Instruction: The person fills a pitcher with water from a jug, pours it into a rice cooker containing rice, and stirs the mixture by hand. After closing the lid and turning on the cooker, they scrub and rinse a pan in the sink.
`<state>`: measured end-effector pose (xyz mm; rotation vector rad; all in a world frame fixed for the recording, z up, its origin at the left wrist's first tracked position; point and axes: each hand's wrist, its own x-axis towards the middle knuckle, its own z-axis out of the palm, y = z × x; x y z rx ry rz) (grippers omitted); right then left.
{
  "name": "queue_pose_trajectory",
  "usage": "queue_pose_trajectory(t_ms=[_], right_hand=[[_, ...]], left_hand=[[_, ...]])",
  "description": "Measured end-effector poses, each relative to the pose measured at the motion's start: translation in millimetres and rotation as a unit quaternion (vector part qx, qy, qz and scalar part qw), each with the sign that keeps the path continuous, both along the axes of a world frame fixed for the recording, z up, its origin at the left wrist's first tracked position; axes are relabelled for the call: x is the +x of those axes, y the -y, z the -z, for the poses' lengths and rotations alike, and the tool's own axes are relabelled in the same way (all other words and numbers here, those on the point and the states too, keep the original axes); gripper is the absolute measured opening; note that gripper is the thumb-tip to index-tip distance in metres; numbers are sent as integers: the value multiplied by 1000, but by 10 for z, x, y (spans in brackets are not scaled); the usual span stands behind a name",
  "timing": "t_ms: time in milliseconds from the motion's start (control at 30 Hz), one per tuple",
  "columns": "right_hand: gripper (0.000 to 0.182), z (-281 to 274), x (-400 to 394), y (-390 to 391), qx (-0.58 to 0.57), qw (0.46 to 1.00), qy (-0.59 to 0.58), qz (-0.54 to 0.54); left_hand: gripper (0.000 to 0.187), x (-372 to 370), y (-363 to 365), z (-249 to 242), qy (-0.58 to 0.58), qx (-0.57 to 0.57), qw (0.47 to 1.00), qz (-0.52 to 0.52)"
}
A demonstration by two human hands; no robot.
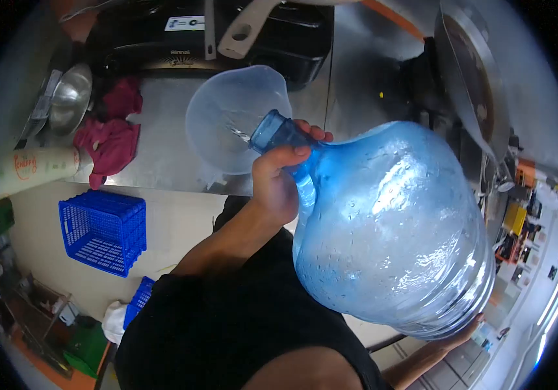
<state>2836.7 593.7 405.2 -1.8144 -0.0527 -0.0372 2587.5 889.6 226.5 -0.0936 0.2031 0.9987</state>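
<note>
A large clear-blue water jug (389, 227) lies tilted across my front, its mouth pointing left and over a translucent plastic container (210, 123). Water (236, 132) streams out of the mouth into this container, which stands on the steel counter (162, 143). My left hand (279, 172) is wrapped round the jug's neck, thumb on the near side and fingertips showing beyond it. At the jug's base, my right hand (464, 333) supports it from beneath; most of its fingers are hidden behind the plastic.
Behind the container stands a black Rinnai gas stove (181, 55), with a pan handle (243, 31) jutting over its edge. Maroon cloths (113, 143), a metal bowl (71, 97) and a paper cup (35, 170) lie left. A blue crate (106, 227) sits on the floor.
</note>
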Motion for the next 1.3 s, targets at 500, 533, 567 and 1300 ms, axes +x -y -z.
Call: queue_pose_trajectory(t_ms=[500, 533, 567, 1300], right_hand=[[61, 39, 577, -144, -23, 997, 6, -71], [63, 35, 601, -267, 7, 998, 2, -67], [65, 14, 565, -415, 10, 999, -7, -43], [60, 92, 1405, -502, 19, 992, 37, -116]], left_hand=[[22, 201, 140, -86, -41, 0, 997, -72], [22, 243, 144, -93, -38, 6, 995, -90], [22, 290, 146, -99, -33, 8, 995, -94], [22, 565, 164, -68, -32, -20, 988, -150]])
